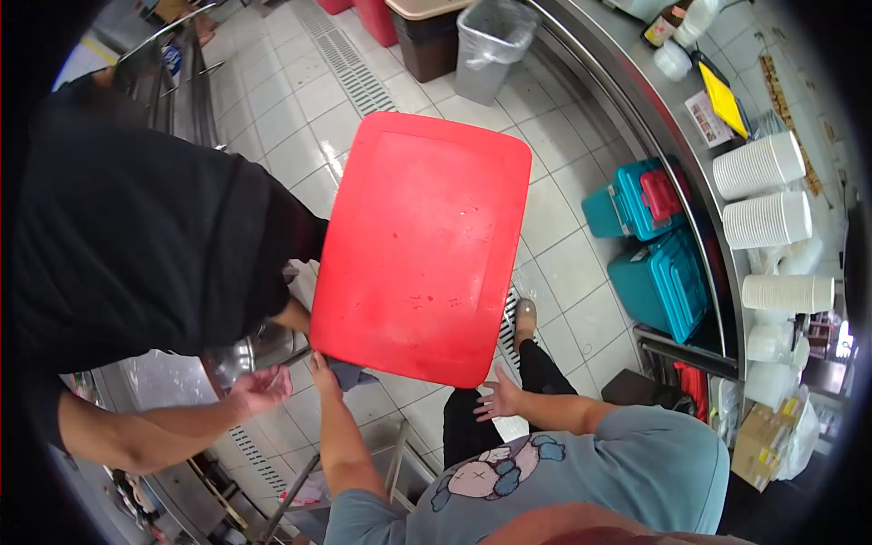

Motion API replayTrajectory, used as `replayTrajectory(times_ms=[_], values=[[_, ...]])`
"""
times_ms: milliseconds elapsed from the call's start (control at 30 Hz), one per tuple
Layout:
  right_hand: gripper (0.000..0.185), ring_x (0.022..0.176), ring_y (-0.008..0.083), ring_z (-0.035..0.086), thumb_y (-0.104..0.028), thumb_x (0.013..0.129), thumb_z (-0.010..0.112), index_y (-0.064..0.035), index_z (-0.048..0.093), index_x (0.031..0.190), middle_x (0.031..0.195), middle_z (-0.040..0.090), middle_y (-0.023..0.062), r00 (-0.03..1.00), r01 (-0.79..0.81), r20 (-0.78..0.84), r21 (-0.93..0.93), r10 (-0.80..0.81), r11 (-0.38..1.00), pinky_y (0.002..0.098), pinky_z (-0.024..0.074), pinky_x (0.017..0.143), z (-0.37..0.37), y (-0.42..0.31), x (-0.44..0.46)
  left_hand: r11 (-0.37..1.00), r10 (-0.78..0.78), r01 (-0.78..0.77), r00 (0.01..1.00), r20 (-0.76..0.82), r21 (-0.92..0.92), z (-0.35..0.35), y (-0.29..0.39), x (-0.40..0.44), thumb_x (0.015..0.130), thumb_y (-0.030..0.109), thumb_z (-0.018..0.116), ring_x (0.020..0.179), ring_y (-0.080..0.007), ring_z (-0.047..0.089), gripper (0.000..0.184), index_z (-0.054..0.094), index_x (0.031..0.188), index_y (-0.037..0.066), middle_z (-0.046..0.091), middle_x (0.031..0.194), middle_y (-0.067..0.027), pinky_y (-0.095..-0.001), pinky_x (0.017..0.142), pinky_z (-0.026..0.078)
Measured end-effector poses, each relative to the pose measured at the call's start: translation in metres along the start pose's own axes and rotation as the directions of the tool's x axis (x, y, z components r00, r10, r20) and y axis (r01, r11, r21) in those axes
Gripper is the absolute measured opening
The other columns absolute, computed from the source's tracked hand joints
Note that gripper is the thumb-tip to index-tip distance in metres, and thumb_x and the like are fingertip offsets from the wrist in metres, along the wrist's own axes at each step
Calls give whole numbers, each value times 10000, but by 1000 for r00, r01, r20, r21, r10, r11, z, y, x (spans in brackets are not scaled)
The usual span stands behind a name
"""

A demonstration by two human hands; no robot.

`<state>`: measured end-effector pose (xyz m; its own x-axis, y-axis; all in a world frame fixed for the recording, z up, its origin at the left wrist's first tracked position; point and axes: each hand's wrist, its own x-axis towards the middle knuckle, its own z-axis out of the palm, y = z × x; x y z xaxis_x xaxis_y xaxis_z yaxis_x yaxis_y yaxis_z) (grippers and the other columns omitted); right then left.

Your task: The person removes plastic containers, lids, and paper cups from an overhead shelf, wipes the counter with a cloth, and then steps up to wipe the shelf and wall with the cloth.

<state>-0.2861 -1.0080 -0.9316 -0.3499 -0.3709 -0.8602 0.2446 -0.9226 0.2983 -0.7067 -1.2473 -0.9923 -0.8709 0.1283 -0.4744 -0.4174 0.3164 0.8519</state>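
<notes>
Red panel [422, 245] looks stiff, wet-slick, best held by edges; my left grip [324, 375] at its near-left corner, closure unclear, right grip [499, 398] splayed, empty, by its near-right.

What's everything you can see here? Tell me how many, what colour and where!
Big plastic tub or lid: 1, red, centre
Steel counter: 1, silver, right
Stacks of containers: several, white, right
Flat thing: 1, yellow, upper right
Boxes with lids: 2, teal, right
Cardboard box: 1, brown, lower right
Lined bin: 1, grey, top
Lidded bin: 1, dark with beige lid, top
Floor tiles: many, pale, all around
Other person: 1, black top, left
My T-shirt: 1, blue-grey, bottom
My left hand: 1, bare, lower left of centre
My right hand: 1, bare, lower centre
Other small things: too unclear to count
</notes>
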Motion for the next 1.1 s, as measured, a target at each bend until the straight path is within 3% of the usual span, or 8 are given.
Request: replayTrajectory(times_ms=[33,133,267,333,467,533,900,1100], values=[[1238,1461,592,239,-991,729,366,-230,42,1650,1666,70,299,993,77,79,111,-86,991,747,269,1123,-10,8,16,1000,-5,5,1000,12,18,2,6,6,1039,515,533,1333,-270,516,718,414,1528,3,545,1463,-151,-396,1117,398],[1169,1457,603,237,-957,781,342,-232,48,1649,1666,77,298,985,35,133,460,-108,887,754,233,1137,-16,18,48,994,-101,105,973,209,-8,19,41,11,980,700,484,1407,-269,462,881,377,1553,39,482,1536,-121,-419,1153,379],[1031,1491,544,227,-912,856,264,-235,221,1632,1652,246,225,897,-84,396,586,-194,806,696,218,1182,-22,22,100,964,-183,227,944,275,-138,10,24,41,997,640,525,1371,-260,492,833,408,1536,15,498,1519,-137,-411,1142,382],[923,1491,490,282,-837,917,267,-204,360,1582,1621,360,152,915,28,328,526,-233,850,682,217,1189,10,5,87,940,-253,301,929,269,-158,18,42,40,993,641,531,1352,-255,509,833,418,1530,14,513,1505,-132,-408,1132,392],[692,1408,384,456,-623,995,387,-150,473,1492,1528,498,113,903,151,195,690,-382,708,609,332,1169,29,-18,100,989,-132,125,987,96,73,36,43,41,993,640,530,1301,-268,563,792,482,1482,19,562,1458,-134,-409,1098,430],[623,1371,347,511,-555,1011,410,-131,510,1456,1483,548,114,854,205,173,755,-491,623,578,376,1157,26,-28,107,963,-244,253,964,102,-95,49,53,33,1001,628,525,1301,-276,565,774,481,1484,25,558,1466,-135,-413,1097,434],[457,1212,298,648,-382,1046,467,-79,585,1368,1325,668,105,875,265,184,592,-448,761,494,530,1025,-85,-161,23,951,-239,281,933,270,-130,135,20,-64,990,667,500,1431,-273,448,828,391,1553,69,470,1565,-87,-452,1187,342],[663,1181,302,657,-624,1012,394,-102,594,1368,1313,675,98,916,367,122,126,-381,922,506,547,958,-139,-287,-68,944,-288,330,855,432,-24,200,29,-138,1039,345,589,1423,-238,439,650,353,1574,63,455,1565,-104,-401,1191,329]])
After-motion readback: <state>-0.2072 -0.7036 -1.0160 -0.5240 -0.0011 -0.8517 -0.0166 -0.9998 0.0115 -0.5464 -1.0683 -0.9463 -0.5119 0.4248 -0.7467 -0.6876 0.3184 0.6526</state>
